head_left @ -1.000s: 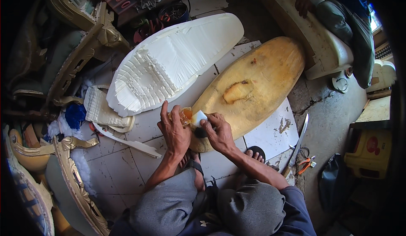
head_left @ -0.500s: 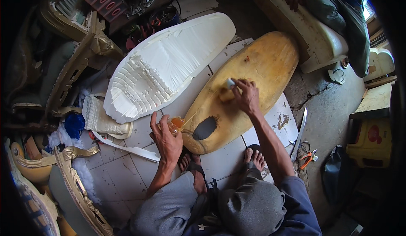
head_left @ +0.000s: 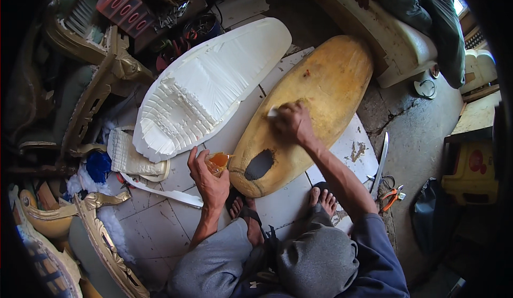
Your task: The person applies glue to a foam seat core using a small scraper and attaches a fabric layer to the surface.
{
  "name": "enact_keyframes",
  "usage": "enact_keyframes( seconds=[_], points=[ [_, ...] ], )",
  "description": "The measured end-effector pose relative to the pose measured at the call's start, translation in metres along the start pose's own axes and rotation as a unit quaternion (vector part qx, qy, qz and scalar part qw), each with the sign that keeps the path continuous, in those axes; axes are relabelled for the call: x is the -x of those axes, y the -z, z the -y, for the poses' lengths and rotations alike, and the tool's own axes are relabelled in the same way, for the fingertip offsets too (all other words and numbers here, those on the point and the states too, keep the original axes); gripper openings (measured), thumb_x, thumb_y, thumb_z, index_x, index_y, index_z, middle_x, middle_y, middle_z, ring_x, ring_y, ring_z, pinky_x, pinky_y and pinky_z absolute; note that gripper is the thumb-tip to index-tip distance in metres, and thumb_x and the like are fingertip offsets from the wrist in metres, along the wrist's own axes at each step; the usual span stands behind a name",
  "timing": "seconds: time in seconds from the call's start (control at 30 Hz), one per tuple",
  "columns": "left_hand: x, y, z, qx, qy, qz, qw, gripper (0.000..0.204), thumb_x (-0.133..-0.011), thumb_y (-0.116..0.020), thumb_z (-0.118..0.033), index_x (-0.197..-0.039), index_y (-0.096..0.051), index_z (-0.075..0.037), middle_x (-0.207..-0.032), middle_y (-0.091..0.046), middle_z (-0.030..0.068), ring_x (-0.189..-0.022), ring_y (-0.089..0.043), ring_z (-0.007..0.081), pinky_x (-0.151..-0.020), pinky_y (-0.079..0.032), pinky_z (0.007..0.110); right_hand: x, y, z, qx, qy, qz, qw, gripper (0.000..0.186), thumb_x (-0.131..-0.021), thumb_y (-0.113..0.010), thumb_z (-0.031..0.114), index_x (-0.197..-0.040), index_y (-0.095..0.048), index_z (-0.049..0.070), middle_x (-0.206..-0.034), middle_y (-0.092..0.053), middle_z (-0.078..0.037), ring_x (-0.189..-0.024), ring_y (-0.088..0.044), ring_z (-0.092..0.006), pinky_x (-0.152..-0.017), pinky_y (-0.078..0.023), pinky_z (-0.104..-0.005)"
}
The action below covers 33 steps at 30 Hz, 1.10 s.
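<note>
My left hand [head_left: 208,175] grips a small clear container of amber, glue-like stuff [head_left: 218,162] beside the near end of the yellowed, worn foam piece [head_left: 336,84], an elongated seat shape lying on the tiles. My right hand [head_left: 294,122], blurred, presses a small white block [head_left: 273,112] on this foam's surface. A dark oval patch [head_left: 259,164] shows in the near end of the foam. A larger white foam seat shape [head_left: 224,68] with ribbed cuts lies to its left, and a smaller white foam piece [head_left: 125,148] lies beyond my left hand.
Carved gold chair frames [head_left: 96,234] crowd the left side. A pink container [head_left: 125,9] stands at the back. A long blade [head_left: 380,159], orange-handled pliers [head_left: 391,196] and a yellow container [head_left: 469,172] are on the right. A co-worker's leg [head_left: 449,47] rests on a cream furniture piece [head_left: 401,63].
My right hand has moved away from my left and up onto the yellow foam with the white block, then slightly leftward, uncovering the dark patch. My left hand stays with the container.
</note>
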<state>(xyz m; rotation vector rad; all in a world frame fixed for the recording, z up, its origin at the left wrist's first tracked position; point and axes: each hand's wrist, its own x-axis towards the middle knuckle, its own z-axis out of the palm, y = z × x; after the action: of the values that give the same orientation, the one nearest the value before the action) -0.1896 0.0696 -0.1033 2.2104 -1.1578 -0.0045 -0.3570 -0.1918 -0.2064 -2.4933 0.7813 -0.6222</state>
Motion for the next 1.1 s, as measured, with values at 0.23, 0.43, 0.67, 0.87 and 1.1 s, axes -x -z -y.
enact_keyframes(
  seconds=[0.23,0.43,0.67,0.87,1.1],
  points=[
    [-0.009,-0.004,-0.015,0.088,-0.039,0.016,0.995,0.068,-0.072,-0.077,0.005,-0.133,-0.048,-0.002,-0.146,-0.046,0.0256,-0.139,-0.046,0.0435,-0.117,-0.037,0.052,0.020,0.014,0.089,-0.217,-0.121,0.078,0.966,0.028,-0.097,-0.067,0.026,-0.117,-0.077,0.010,-0.107,-0.072,-0.012,-0.097,-0.060,-0.0338,-0.089,-0.047,-0.0444],
    [-0.014,-0.006,-0.015,0.061,-0.047,0.015,0.997,0.070,-0.072,-0.078,0.006,-0.135,-0.048,-0.003,-0.147,-0.045,0.0260,-0.140,-0.044,0.0447,-0.117,-0.036,0.053,0.033,0.027,0.132,-0.291,-0.149,0.056,0.944,0.033,-0.099,-0.066,0.030,-0.116,-0.076,0.003,-0.102,-0.070,-0.016,-0.095,-0.058,-0.0365,-0.087,-0.048,-0.0466],
    [-0.012,-0.011,-0.011,0.015,-0.031,0.021,0.999,0.074,-0.071,-0.079,0.008,-0.137,-0.049,-0.004,-0.147,-0.045,0.0258,-0.139,-0.044,0.0468,-0.116,-0.037,0.053,0.036,0.043,0.135,-0.404,-0.164,0.063,0.897,0.030,-0.099,-0.067,0.025,-0.118,-0.076,0.003,-0.099,-0.070,-0.014,-0.093,-0.057,-0.0336,-0.087,-0.047,-0.0445],
    [-0.008,-0.007,0.025,0.093,0.053,-0.026,0.994,0.070,-0.072,-0.077,0.007,-0.135,-0.048,-0.003,-0.138,-0.050,0.0240,-0.136,-0.047,0.0438,-0.115,-0.039,0.052,0.016,0.008,0.091,-0.144,-0.049,0.062,0.986,0.029,-0.094,-0.069,0.023,-0.119,-0.078,0.012,-0.111,-0.074,-0.007,-0.100,-0.059,-0.0307,-0.092,-0.046,-0.0417],
    [0.005,-0.003,0.031,0.112,0.061,-0.044,0.991,0.070,-0.072,-0.078,0.006,-0.134,-0.047,-0.003,-0.138,-0.050,0.0228,-0.136,-0.048,0.0422,-0.116,-0.039,0.051,-0.036,-0.047,0.090,-0.038,0.140,0.176,0.974,0.034,-0.091,-0.069,0.027,-0.123,-0.077,0.023,-0.126,-0.072,0.003,-0.120,-0.055,-0.0274,-0.100,-0.041,-0.0465]
  ],
)
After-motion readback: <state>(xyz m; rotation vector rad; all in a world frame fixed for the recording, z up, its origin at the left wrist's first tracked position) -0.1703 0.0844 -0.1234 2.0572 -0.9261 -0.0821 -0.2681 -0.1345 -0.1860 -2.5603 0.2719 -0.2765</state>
